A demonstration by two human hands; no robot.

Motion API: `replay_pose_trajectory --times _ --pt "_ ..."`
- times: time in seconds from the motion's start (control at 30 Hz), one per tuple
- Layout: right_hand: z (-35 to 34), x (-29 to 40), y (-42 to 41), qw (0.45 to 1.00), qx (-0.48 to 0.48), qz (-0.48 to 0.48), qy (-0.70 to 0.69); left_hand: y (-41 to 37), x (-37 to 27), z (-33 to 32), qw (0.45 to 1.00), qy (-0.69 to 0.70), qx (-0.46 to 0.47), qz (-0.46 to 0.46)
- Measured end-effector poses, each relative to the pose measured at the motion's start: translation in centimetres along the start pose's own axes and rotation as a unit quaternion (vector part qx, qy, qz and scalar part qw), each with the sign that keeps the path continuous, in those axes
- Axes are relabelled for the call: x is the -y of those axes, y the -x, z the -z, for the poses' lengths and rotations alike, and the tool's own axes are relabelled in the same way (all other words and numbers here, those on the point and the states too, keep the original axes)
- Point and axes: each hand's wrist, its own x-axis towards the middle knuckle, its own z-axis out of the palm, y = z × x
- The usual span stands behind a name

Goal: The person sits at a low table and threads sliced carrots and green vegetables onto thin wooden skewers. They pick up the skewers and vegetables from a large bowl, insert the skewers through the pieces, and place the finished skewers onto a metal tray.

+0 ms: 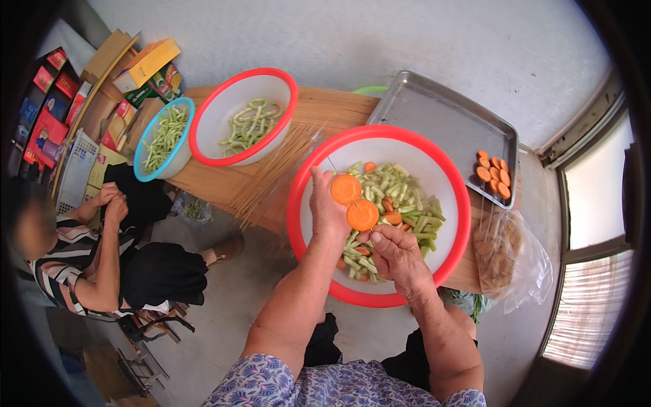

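Note:
Two round orange carrot slices (362, 214) are threaded on a thin skewer (333, 165), whose upper end sticks out past the top slice. My right hand (399, 257) pinches the skewer's lower end between thumb and fingers. My left hand (328, 208) is against the left side of the slices, thumb upward; its other fingers are mostly hidden, so its grip is unclear. Both hands are over a large white basin (450, 191) with a red rim. In the basin lie cut green vegetable pieces (402, 188) mixed with several carrot pieces (392, 218).
A metal tray (432, 122) behind the basin holds several carrot slices (493, 174). Loose skewers (272, 175) lie on the wooden table (325, 104). Leftward stand a red-rimmed basin (216, 124) and blue-rimmed basin (175, 163) of green strips. A plastic bag (508, 259) is right; a seated person (96, 254) is left.

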Motion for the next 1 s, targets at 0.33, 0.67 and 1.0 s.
replay_pose_trajectory --times 0.33,0.67,1.0 --pt "-3.5 -0.8 1.0 0.951 -0.014 0.145 0.273 -0.8 1.6 0.0 0.998 -0.029 -0.038 0.034" --pt "2.8 2.0 0.6 0.978 -0.128 0.093 0.136 -0.8 -1.7 0.4 0.950 -0.299 0.082 0.014" --pt "6.3 2.8 1.5 0.965 -0.229 0.114 0.053 0.5 2.1 -0.2 0.615 -0.699 0.256 -0.261"
